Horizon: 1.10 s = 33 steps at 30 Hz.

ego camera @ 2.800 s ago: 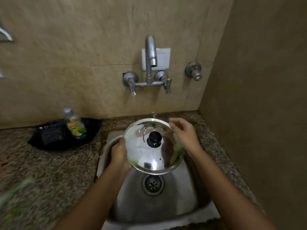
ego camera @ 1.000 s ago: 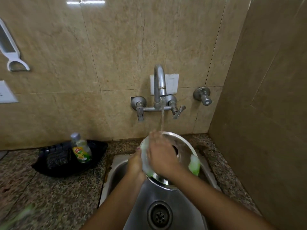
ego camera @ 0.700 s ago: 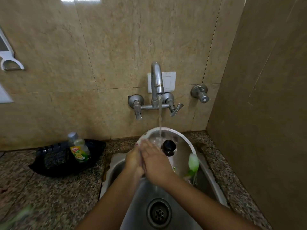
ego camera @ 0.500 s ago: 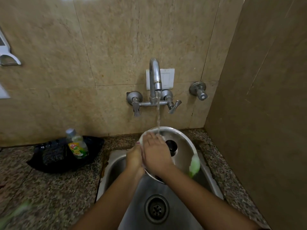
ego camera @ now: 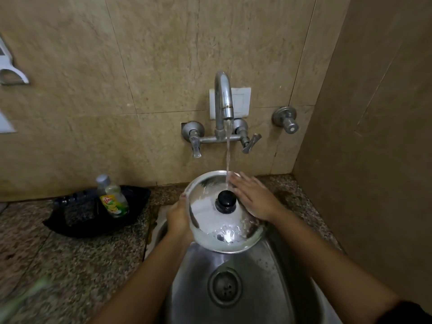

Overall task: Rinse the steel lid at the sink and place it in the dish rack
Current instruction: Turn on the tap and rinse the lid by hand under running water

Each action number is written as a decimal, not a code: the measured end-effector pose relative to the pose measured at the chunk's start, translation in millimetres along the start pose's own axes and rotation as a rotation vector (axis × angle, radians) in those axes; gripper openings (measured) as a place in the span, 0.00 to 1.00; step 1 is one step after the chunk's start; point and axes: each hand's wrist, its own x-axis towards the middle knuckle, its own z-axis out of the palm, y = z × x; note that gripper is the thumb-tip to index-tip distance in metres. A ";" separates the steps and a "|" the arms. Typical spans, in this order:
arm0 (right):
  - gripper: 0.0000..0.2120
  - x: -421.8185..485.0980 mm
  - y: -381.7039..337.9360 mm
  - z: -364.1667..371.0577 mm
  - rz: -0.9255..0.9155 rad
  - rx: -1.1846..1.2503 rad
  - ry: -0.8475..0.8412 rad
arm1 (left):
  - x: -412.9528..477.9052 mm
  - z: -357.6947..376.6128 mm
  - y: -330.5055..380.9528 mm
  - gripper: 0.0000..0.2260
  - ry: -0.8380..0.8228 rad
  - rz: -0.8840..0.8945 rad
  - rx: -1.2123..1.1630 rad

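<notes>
A round steel lid (ego camera: 210, 220) with a black knob (ego camera: 226, 199) is held tilted over the steel sink (ego camera: 194, 288), its top facing me. Water from the tap (ego camera: 224, 99) falls on the lid's far side, just behind the knob. My left hand (ego camera: 178, 218) grips the lid's left rim, thumb on top. My right hand (ego camera: 253, 197) lies flat on the lid's wet right side, fingers spread beside the stream. The dish rack is out of sight.
A black tray (ego camera: 77, 220) with a dish soap bottle (ego camera: 112, 198) sits on the granite counter (ego camera: 58, 258) left of the sink. A side wall (ego camera: 374, 136) closes off the right. The drain (ego camera: 225, 286) lies below the lid. A separate valve (ego camera: 285, 119) sticks out right of the tap.
The tap was turned on. My right hand slid from the lid's left part to its right side, uncovering the knob. The green thing at the lid's right edge is no longer seen.
</notes>
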 end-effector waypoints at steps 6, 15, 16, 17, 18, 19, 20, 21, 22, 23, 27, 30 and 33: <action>0.19 51.0 -7.4 -15.5 -0.161 0.201 -0.310 | 5.4 -6.3 -4.3 0.14 0.011 -0.045 0.032; 0.14 51.9 -42.8 -14.0 -0.255 0.429 -0.340 | 0.0 5.0 -1.6 0.11 -0.099 0.066 0.032; 0.14 51.9 -39.2 -13.7 -0.205 0.474 -0.312 | -1.3 5.9 -0.6 0.10 -0.102 0.066 0.023; 0.13 50.1 -34.8 -13.4 -0.101 0.558 -0.232 | -2.7 5.8 -0.1 0.11 -0.078 0.067 0.026; 0.12 48.1 -28.1 -11.4 0.025 0.625 -0.100 | -2.9 5.6 -1.6 0.11 -0.047 0.073 0.015; 0.10 45.4 -20.6 -8.5 0.152 0.634 0.071 | -3.9 4.4 -4.0 0.11 -0.017 0.065 0.008; 0.09 42.5 -14.5 -6.1 0.276 0.566 0.235 | -2.3 2.8 -8.5 0.12 0.010 0.059 -0.004; 0.09 40.0 -10.6 -5.1 0.383 0.492 0.344 | -3.9 1.8 -9.9 0.12 0.013 0.040 -0.007; 0.09 39.8 -7.7 -3.9 0.442 0.451 0.402 | -3.5 0.7 -12.6 0.14 -0.009 0.003 -0.030; 0.10 40.9 -6.5 -3.8 0.460 0.433 0.418 | -4.2 -1.1 -13.2 0.17 -0.061 -0.049 -0.040; 0.08 46.3 -2.7 -18.0 0.276 0.413 0.394 | 0.1 -9.6 -10.6 0.23 -0.246 -0.085 0.138; 0.08 53.2 -13.3 -30.8 0.034 0.415 0.186 | -1.9 -8.1 -0.2 0.21 -0.313 -0.035 0.164; 0.10 55.7 -36.2 -28.1 -0.149 0.331 -0.001 | -4.6 -0.5 9.3 0.16 -0.274 0.073 0.273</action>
